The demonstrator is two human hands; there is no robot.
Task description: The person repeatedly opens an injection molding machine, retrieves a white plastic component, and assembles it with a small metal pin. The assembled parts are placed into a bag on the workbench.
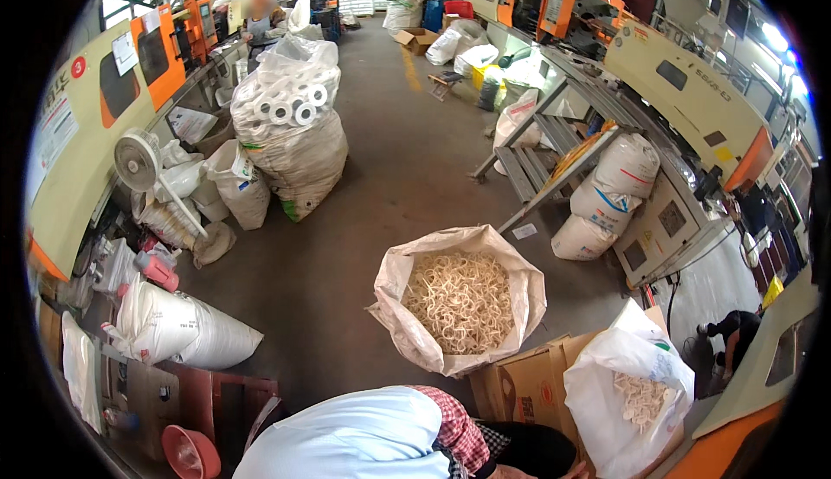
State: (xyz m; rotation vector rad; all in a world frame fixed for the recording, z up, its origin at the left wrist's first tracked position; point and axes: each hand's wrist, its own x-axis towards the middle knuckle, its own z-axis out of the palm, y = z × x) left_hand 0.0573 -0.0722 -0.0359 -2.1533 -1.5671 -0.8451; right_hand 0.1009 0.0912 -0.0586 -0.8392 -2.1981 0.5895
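Observation:
A light blue garment [355, 436] and a red-and-white checked sleeve [463, 431] fill the lower edge. Beyond the sleeve only a sliver of skin shows, apparently my right hand [511, 473]; its fingers are cut off by the frame, beside a dark trouser leg [537, 446]. My left hand is out of view. To the right of the leg stands an open white sack [606, 401] holding pale curled plastic pieces [640, 399]. Ahead, a larger open woven sack [398, 280] is filled with similar cream-coloured pieces [459, 302]. No hand touches this larger sack.
Cardboard boxes [528, 384] stand between the sacks. At lower left are a pink basin [186, 453] and a lying white sack [195, 336]. Stacked full sacks [597, 206] sit by metal steps [554, 146]. Large machines [684, 90] line both sides; another person [260, 16] is far left.

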